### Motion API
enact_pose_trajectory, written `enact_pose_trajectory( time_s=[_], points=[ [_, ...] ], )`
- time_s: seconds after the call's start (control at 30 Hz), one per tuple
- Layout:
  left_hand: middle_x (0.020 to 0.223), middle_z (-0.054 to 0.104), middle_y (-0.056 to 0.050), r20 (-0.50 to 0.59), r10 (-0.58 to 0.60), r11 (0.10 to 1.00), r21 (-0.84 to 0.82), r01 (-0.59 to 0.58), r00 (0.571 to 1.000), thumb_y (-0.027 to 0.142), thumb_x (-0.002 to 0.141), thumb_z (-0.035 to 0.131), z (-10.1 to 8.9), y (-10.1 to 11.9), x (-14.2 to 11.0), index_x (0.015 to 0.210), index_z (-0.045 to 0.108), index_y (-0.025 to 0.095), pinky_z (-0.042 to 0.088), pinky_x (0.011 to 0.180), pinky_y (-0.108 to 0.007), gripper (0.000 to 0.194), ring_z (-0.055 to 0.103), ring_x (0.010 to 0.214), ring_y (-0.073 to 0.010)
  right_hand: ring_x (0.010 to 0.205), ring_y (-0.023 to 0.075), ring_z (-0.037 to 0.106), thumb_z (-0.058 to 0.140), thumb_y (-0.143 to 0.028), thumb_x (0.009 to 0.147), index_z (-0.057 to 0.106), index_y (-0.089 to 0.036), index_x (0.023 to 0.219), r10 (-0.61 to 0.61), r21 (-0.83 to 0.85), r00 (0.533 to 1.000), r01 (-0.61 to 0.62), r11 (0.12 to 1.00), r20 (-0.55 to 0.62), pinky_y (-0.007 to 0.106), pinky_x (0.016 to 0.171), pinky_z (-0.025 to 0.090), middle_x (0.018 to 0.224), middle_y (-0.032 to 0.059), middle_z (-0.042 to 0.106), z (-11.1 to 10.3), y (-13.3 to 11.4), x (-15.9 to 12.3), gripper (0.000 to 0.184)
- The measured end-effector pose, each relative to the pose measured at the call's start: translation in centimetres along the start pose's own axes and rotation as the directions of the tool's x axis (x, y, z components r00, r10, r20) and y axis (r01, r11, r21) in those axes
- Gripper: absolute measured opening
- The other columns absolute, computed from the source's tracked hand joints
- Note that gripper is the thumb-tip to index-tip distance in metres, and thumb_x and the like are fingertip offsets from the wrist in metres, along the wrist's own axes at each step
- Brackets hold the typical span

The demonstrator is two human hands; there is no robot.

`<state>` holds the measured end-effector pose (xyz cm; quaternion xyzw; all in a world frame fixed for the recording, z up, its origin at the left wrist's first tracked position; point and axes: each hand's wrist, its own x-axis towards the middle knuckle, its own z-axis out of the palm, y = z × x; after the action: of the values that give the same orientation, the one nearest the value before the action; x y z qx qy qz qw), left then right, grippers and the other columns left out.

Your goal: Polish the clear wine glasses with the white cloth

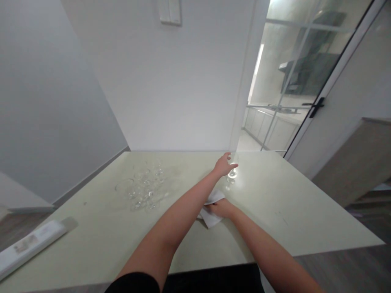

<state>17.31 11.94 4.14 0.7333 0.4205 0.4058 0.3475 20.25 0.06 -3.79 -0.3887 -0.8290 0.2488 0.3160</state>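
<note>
Hands [222,167] [221,207] are at a clear, glinting glass [232,175] and white cloth [211,220].

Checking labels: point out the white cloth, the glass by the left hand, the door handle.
White cloth [211,219]: head view, lower flap.
Glass [232,175]: head view, lower part.
Door handle [317,107]: head view, backplate.

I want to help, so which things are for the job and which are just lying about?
For the job:
crumpled white cloth, in the right hand
clear, round drinking glass, by the left hand
grouped clear glasses, probably

Just lying about:
long white box-shaped thing, apparently
</note>
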Motion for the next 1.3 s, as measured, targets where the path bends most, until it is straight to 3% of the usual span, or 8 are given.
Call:
enact_pose_trajectory(
  time_s=[0.3,0.53,0.7,0.8,0.9,1.0,1.17,1.3],
  points=[
    [0.130,0.062,-0.015,0.112,-0.036,0.988,0.151,0.019,0.993,0.033,0.075,0.076,1.9,0.0,0.1,0.142,0.043,0.017,0.047,0.095,-0.036,0.076,0.064,0.109,-0.0254,0.116,0.0264,0.064,0.059,-0.020,0.081,0.074,-0.028,0.107,0.157,0.075,0.987,-0.160,0.984,0.047,0.036,0.105,0.048,0.122,-0.0019,0.071,0.2,-0.5,-0.3,0.031],
    [0.147,0.043,-0.024,0.035,0.069,0.971,0.229,-0.076,0.997,0.036,0.076,0.074,1.8,0.2,-1.5,0.149,0.028,0.008,0.037,0.110,-0.044,0.091,0.045,0.134,-0.0331,0.118,0.0294,0.063,0.067,-0.022,0.076,0.073,-0.023,0.107,0.220,0.090,0.974,-0.225,0.970,0.059,0.041,0.108,0.046,0.121,0.0048,0.071,0.2,-0.3,-0.3,0.031],
    [0.136,0.054,-0.017,0.072,0.365,0.889,0.269,-0.371,0.928,0.038,0.082,0.069,-2.5,1.1,-8.2,0.137,0.045,0.015,0.040,0.109,-0.044,0.065,0.051,0.127,-0.0289,0.133,0.0325,0.050,0.068,-0.023,0.076,0.062,-0.016,0.127,0.193,0.146,0.980,-0.197,0.969,0.037,0.046,0.115,0.036,0.137,0.0103,0.061,0.1,0.6,-0.6,0.052],
    [0.124,0.062,-0.011,0.112,0.451,0.822,0.335,-0.461,0.886,0.037,0.084,0.068,-6.8,1.5,-13.2,0.124,0.054,0.019,0.043,0.104,-0.041,0.046,0.056,0.117,-0.0254,0.126,0.0311,0.055,0.061,-0.027,0.083,0.064,-0.016,0.122,0.152,0.208,0.986,-0.163,0.965,0.065,0.044,0.110,0.042,0.129,0.0104,0.065,-0.1,0.7,-0.6,0.041],
    [0.117,0.064,-0.010,-0.040,0.465,0.792,0.467,-0.394,0.885,0.032,0.086,0.065,-10.8,1.6,-16.9,0.119,0.055,0.020,0.044,0.101,-0.040,0.036,0.058,0.112,-0.0236,0.111,0.0271,0.064,0.055,-0.032,0.087,0.069,-0.019,0.106,0.085,0.261,0.993,-0.105,0.960,0.086,0.043,0.103,0.047,0.113,0.0072,0.071,-0.3,0.6,-0.4,0.027],
    [0.111,0.063,-0.010,-0.298,0.488,0.779,0.572,-0.255,0.821,0.029,0.082,0.069,-13.6,1.1,-19.6,0.114,0.058,0.019,0.044,0.098,-0.041,0.035,0.058,0.108,-0.0243,0.107,0.0277,0.065,0.056,-0.037,0.085,0.069,-0.019,0.100,0.146,0.245,0.982,-0.173,0.954,0.122,0.046,0.101,0.047,0.111,0.0089,0.072,-0.5,0.6,-0.5,0.027],
    [0.081,0.056,0.000,-0.761,0.148,0.989,0.127,-0.079,0.632,0.031,0.080,0.069,-15.7,-1.8,-23.4,0.103,0.056,0.018,0.045,0.064,-0.024,0.030,0.054,0.069,-0.0123,0.122,0.0322,0.057,0.065,-0.041,0.076,0.070,-0.020,0.104,0.211,0.212,0.970,-0.234,0.949,0.122,0.050,0.108,0.041,0.123,0.0126,0.068,-0.4,1.5,-1.2,0.036],
    [0.065,0.050,0.006,-0.677,-0.236,0.946,-0.324,0.005,0.697,0.033,0.079,0.070,-15.0,-4.1,-25.9,0.095,0.052,0.019,0.036,0.051,-0.018,0.028,0.044,0.053,-0.0075,0.124,0.0336,0.057,0.071,-0.040,0.069,0.068,-0.022,0.111,0.224,0.251,0.970,-0.240,0.938,0.093,0.053,0.110,0.039,0.127,0.0122,0.066,0.1,2.6,-1.5,0.046]
  ],
)
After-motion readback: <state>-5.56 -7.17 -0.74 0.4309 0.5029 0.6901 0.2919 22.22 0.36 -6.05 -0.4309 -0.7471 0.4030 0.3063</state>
